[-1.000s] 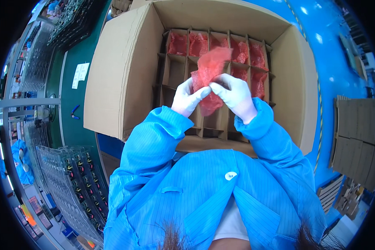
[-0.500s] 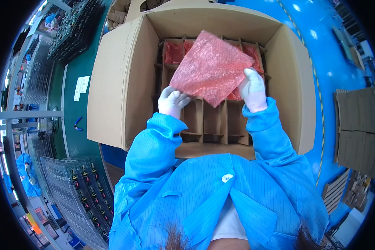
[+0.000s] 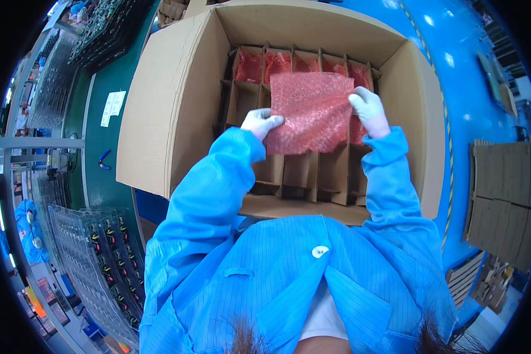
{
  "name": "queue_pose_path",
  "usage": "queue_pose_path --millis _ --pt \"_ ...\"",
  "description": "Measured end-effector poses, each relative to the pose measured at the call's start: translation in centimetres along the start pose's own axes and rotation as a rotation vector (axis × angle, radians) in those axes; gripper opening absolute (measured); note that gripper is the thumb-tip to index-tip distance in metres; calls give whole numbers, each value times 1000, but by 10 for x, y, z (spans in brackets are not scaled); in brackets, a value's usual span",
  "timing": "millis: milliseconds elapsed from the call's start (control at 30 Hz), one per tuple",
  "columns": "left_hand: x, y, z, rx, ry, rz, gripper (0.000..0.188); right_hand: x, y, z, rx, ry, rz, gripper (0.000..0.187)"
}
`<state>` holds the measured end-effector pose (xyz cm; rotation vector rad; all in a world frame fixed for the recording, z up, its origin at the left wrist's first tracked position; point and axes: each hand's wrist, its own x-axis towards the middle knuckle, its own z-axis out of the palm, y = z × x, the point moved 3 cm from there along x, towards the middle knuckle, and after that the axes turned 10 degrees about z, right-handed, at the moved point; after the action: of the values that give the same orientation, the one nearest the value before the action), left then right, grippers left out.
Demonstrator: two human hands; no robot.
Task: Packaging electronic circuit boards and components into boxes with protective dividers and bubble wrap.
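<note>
A pink bubble-wrap bag (image 3: 310,112) is stretched between my two white-gloved hands, over the open cardboard box (image 3: 301,29). My left hand (image 3: 262,122) pinches its left edge between thumb and fingers. Gathered creases run from the right corner, where my right hand (image 3: 369,110) grips it. Below the bag, a grid of cardboard dividers (image 3: 300,174) splits the box into compartments. Several in the far row hold pink bubble wrap (image 3: 251,66); the near ones show bare cardboard. Whether anything lies inside the bag cannot be made out.
To the left is a green bench (image 3: 109,177) with white paper labels (image 3: 112,108) and blue-handled pliers (image 3: 104,159). Clear trays of circuit parts (image 3: 100,248) stand at lower left. Stacked flat cardboard (image 3: 504,200) is at the right, beyond the blue floor (image 3: 448,35).
The bubble-wrap bag has turned from a diamond angle to nearly square and come down slightly. My left hand has shifted up and right, taking its left edge; my right hand has moved slightly right.
</note>
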<state>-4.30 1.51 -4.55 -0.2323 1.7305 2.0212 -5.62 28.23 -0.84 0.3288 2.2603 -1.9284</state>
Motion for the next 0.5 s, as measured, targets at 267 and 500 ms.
queue_pose_path --millis 267,500 --pt "86 -57 -19 367 145 -5 35 21 -14 92 -1121 160 -342 34" --pt "108 -83 -25 608 124 -101 32 88 114 153 -1472 -134 -67 53"
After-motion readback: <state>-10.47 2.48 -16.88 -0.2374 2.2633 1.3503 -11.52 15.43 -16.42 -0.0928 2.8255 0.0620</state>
